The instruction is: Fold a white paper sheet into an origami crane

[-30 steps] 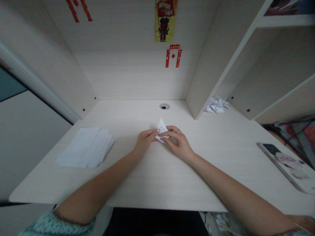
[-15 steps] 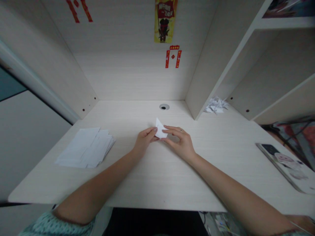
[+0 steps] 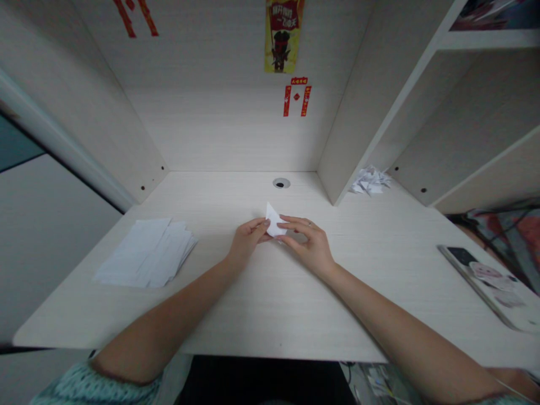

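A small folded piece of white paper (image 3: 274,220) is held between my hands above the middle of the desk, one pointed corner upward. My left hand (image 3: 248,236) pinches its left side, thumb in front and fingers behind. At the paper's right side, my right hand (image 3: 310,242) grips the edge between thumb and fingertips, with a ring on one finger. The paper's lower back part is hidden by the fingers.
A stack of white paper sheets (image 3: 145,253) lies at the left. Folded paper pieces (image 3: 370,181) are heaped behind the upright divider (image 3: 358,112). A phone (image 3: 491,284) rests at the right. A round cable hole (image 3: 281,183) is at the back.
Almost nothing differs. Both hands keep their hold on the folded paper, with only a very slight shift of the fingers and of the view.
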Action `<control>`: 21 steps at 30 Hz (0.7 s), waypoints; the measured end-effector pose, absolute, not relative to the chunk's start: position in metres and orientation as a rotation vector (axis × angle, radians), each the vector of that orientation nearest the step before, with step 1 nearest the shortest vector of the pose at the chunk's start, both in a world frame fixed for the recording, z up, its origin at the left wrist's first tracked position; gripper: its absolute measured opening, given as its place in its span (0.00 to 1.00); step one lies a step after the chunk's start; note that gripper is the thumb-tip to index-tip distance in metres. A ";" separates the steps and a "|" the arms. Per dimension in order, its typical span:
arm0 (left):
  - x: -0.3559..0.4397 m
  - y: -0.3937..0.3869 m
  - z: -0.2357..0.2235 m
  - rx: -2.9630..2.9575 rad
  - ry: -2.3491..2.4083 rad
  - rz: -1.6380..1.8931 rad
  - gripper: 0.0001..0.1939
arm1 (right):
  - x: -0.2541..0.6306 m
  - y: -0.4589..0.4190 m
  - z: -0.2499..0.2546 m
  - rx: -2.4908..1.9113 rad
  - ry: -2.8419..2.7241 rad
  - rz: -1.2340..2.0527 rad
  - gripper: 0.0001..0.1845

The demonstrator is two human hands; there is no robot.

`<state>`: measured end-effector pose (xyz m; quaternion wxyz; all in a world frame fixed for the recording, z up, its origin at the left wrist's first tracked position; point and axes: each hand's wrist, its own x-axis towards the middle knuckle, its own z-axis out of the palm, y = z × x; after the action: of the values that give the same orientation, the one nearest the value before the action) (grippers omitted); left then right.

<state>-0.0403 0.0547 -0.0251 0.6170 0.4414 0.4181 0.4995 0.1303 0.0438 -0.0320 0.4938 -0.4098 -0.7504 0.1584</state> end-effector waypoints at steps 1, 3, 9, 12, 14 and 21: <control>-0.040 0.055 -0.025 1.018 0.959 1.149 0.20 | 0.130 0.044 -0.032 -0.993 -1.819 0.386 0.13; -0.041 0.055 -0.025 1.022 0.947 1.146 0.19 | 0.130 0.044 -0.033 -0.996 -1.813 0.390 0.13; -0.040 0.055 -0.025 1.027 0.934 1.143 0.20 | 0.129 0.045 -0.034 -0.998 -1.800 0.395 0.11; -0.040 0.055 -0.026 1.010 0.934 1.152 0.20 | 0.128 0.045 -0.034 -1.003 -1.799 0.384 0.10; -0.041 0.055 -0.027 0.991 0.934 1.156 0.19 | 0.128 0.044 -0.035 -1.007 -1.809 0.360 0.11; -0.038 0.053 -0.025 1.000 0.964 1.173 0.19 | 0.129 0.043 -0.035 -1.027 -1.878 0.306 0.07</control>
<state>-0.0376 0.0532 -0.0255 0.6146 0.4339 0.4183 0.5090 0.1287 0.0433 -0.0353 0.4701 -0.4193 -0.7665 0.1250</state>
